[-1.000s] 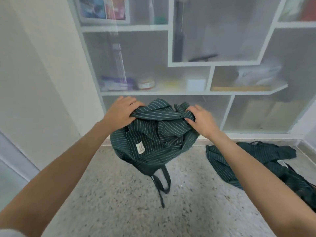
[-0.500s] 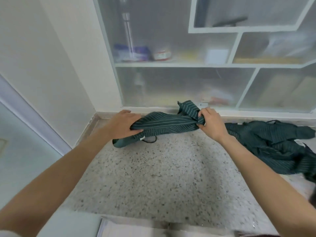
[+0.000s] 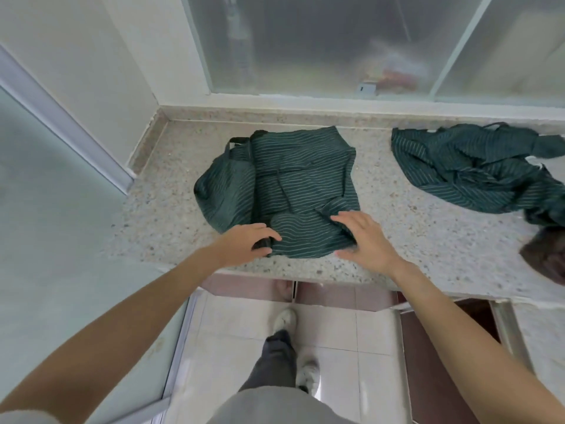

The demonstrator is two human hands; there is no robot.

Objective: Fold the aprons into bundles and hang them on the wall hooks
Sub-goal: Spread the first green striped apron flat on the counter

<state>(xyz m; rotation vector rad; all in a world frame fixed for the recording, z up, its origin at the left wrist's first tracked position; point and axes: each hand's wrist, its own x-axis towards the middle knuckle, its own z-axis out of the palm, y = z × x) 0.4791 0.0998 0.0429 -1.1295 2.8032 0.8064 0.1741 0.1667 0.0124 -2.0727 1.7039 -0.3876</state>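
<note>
- Apron of dark green cloth with thin pale stripes (image 3: 293, 185) lay roughly folded on the speckled stone countertop (image 3: 171, 209), at centre frame, its near edge close to the counter's front edge.
- Left hand (image 3: 247, 243) rested at the apron's lower-left corner, fingers curled round a dark strap or fold of the cloth.
- Right hand (image 3: 363, 240) lay at the lower-right corner, fingers spread fairly straight over the fabric, thumb beside the counter surface.
- Second green striped apron (image 3: 477, 172) lay crumpled at right of frame, well apart from the first.
- Frosted glass cabinet doors (image 3: 305, 44) stood behind the counter, across the top of frame.
- White tiled floor (image 3: 336, 347) showed below.
</note>
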